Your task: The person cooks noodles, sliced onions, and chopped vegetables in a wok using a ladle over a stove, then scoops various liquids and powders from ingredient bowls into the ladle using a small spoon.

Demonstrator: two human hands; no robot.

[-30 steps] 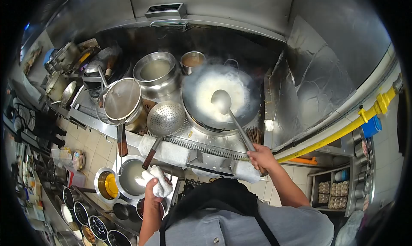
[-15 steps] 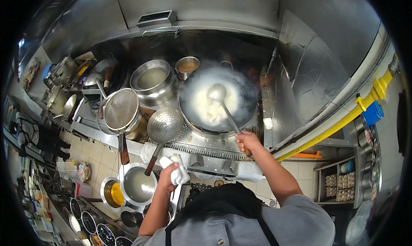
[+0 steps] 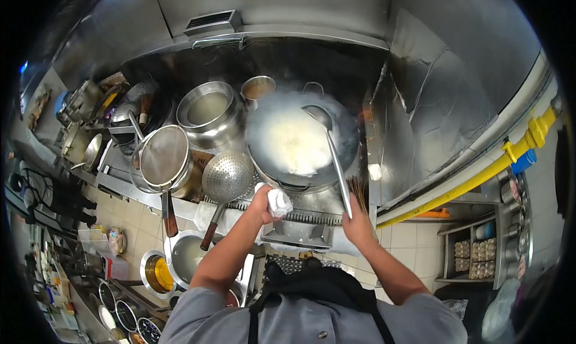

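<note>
Right now your left hand (image 3: 262, 201) is closed on a white cloth (image 3: 278, 201), pressed up near the wok (image 3: 300, 141) rim at its front edge. Right hand (image 3: 358, 221) is clamped on the ladle (image 3: 333, 152) handle, bowl resting at the far side of the steaming wok w/ pale food inside. Looks like you're bracing to grip the wok; next move needs the cloth between palm & hot rim. Skimmer (image 3: 227, 177) sits just left on the worktop.

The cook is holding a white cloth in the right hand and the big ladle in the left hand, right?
Not quite. In the head view the white cloth is in the left hand, and the right hand holds the big ladle over the steaming wok.
</note>
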